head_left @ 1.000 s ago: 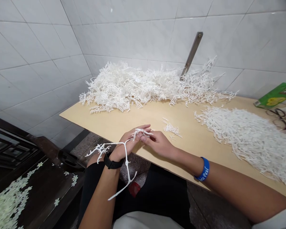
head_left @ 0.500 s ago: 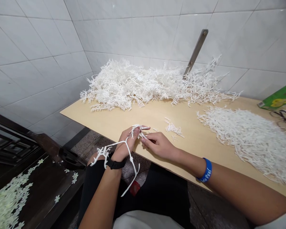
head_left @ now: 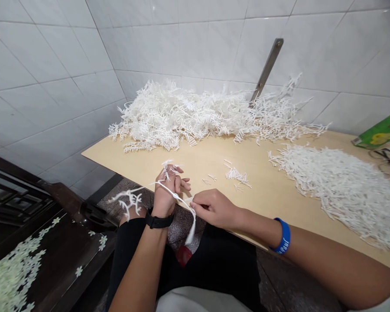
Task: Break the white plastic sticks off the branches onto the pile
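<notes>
A white branched plastic stem [head_left: 176, 196] hangs across my left hand [head_left: 169, 190], with its twiggy tips above the fingers and another cluster dangling left of the wrist. The fingers of my left hand are spread and partly bent, with the sprig lying over them. My right hand [head_left: 212, 207] is closed in a pinch on the stem's lower part, just right of the left hand at the table's front edge. A few small white twigs [head_left: 235, 174] lie on the table beyond my right hand.
A big heap of white branched stems [head_left: 188, 115] lines the back of the wooden table [head_left: 117, 154]. At the right are a pile of white twigs [head_left: 341, 190], a green box [head_left: 378, 131] and glasses [head_left: 386, 156]. Pale flowers [head_left: 13, 268] lie on dark furniture at lower left.
My hands have moved apart, the right one slightly down and toward me. The stem has swung, its lower end now beside my right hand. Small twigs now show on the table where my hands were.
</notes>
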`<state>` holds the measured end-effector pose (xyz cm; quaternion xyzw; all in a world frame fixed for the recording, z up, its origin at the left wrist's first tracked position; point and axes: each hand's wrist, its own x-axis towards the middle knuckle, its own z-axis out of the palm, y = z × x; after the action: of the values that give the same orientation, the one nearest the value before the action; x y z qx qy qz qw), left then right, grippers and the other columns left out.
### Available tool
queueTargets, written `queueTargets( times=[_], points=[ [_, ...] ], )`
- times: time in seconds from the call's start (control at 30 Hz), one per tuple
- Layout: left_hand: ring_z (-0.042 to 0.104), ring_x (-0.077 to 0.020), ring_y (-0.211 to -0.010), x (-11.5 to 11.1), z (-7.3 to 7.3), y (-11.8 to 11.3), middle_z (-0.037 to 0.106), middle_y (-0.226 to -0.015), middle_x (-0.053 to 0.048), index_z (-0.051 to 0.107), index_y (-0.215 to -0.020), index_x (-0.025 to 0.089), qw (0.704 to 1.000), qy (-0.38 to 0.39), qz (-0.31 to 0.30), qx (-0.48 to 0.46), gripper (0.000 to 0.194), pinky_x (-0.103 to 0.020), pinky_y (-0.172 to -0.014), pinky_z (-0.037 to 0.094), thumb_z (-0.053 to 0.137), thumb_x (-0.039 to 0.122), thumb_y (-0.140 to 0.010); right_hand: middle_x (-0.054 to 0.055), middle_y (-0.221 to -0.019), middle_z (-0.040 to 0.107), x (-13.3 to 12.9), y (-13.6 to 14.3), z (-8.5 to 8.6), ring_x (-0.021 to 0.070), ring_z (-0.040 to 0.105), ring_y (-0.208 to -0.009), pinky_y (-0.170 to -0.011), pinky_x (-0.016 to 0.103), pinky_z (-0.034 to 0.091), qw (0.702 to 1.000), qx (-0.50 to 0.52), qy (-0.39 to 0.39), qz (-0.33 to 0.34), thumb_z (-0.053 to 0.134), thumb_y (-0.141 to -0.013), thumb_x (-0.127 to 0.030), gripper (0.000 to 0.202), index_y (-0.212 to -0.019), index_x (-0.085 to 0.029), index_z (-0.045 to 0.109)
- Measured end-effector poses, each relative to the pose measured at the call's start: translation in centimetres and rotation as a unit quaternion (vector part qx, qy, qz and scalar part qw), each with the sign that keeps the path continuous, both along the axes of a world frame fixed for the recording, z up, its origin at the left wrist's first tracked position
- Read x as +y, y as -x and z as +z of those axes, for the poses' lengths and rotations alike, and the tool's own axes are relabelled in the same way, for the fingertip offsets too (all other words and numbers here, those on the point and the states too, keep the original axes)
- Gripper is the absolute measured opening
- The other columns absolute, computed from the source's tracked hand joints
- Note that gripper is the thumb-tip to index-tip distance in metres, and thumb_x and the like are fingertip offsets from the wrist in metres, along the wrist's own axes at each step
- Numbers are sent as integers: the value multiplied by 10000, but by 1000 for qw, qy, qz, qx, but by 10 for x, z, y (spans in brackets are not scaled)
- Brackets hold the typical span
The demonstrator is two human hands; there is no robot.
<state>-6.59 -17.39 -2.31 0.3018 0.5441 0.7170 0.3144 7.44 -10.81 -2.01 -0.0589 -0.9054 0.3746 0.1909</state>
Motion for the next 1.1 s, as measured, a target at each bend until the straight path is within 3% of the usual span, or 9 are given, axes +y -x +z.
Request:
queueTargets(
  times=[0.03, 0.1, 0.2, 0.33, 0.47, 0.63, 0.77, 0.87, 1.1],
  points=[
    [602, -126, -451, 0, -1, 1, 389, -351, 111, 558, -848, 195, 1000, -6, -5, -1, 389, -309, -771, 527, 512, 581, -857, -28, -526, 451, -1, -1, 0, 93, 386, -502, -554, 233, 325, 1000, 5, 1, -4, 438, -905, -255, 361, -555, -179, 482],
    [642, -143, -522, 0, -2, 3, 531, -431, 60, 590, -900, 183, 1000, 7, -20, 17, 420, -300, -733, 527, 493, 590, -864, -10, -564, 530, 1, -2, 0, 101, 460, -529, -584, 232, 366, 998, 25, 37, -44, 423, -926, -280, 355, -609, -174, 545],
    [693, -179, -674, 0, -4, 3, 717, -699, -45, 627, -960, 162, 999, 26, -31, 35, 464, -302, -713, 524, 496, 596, -860, 11, -635, 600, 10, 0, -1, 122, 543, -591, -618, 241, 416, 978, 69, 117, -156, 405, -949, -334, 343, -729, -170, 611],
    [704, -211, -858, 2, -4, 1, 744, -858, -96, 662, -929, 139, 1000, 11, -14, 9, 467, -343, -848, 519, 531, 581, -849, 58, -848, 653, 27, 1, -4, 159, 588, -742, -696, 279, 456, 943, 126, 138, -274, 405, -944, -357, 320, -849, -168, 644],
    [701, -220, -903, 4, -5, 0, 742, -887, -101, 674, -911, 134, 1000, -1, -4, -5, 460, -374, -897, 518, 555, 573, -840, 94, -1010, 641, 37, 2, -7, 203, 580, -945, -800, 324, 466, 931, 140, 111, -317, 401, -906, -243, 306, -1072, -170, 647],
    [695, -235, -933, 3, -8, 1, 741, -916, -111, 687, -925, 133, 1000, 5, -9, 13, 461, -397, -923, 507, 549, 565, -847, 111, -1199, 564, 38, 2, -8, 200, 541, -1046, -889, 358, 443, 927, 151, 94, -331, 373, -870, -148, 437, -1276, -198, 524],
    [659, -247, -1028, -1, -4, 1, 720, -1060, -122, 704, -999, 140, 996, 22, -46, 71, 458, -388, -966, 470, 509, 538, -883, 76, -1003, 642, 29, 0, -2, 189, 575, -906, -786, 312, 449, 938, 134, 98, -304, 416, -913, -251, 235, -1003, -184, 623],
    [617, -254, -1109, -7, 3, 1, 689, -1160, -116, 704, -1084, 151, 986, 37, -96, 128, 454, -375, -1022, 416, 484, 507, -907, 35, -772, 647, 21, -2, 6, 163, 578, -738, -688, 279, 426, 961, 96, 95, -243, 452, -925, -350, 282, -789, -175, 625],
    [554, -279, -1202, -14, 15, 2, 626, -1275, -121, 658, -1205, 155, 962, 29, -210, 174, 463, -373, -1053, 382, 479, 473, -918, 23, -725, 635, 15, -1, 4, 132, 530, -627, -598, 248, 378, 985, 35, 64, -153, 466, -932, -420, 335, -813, -166, 650]
  ],
)
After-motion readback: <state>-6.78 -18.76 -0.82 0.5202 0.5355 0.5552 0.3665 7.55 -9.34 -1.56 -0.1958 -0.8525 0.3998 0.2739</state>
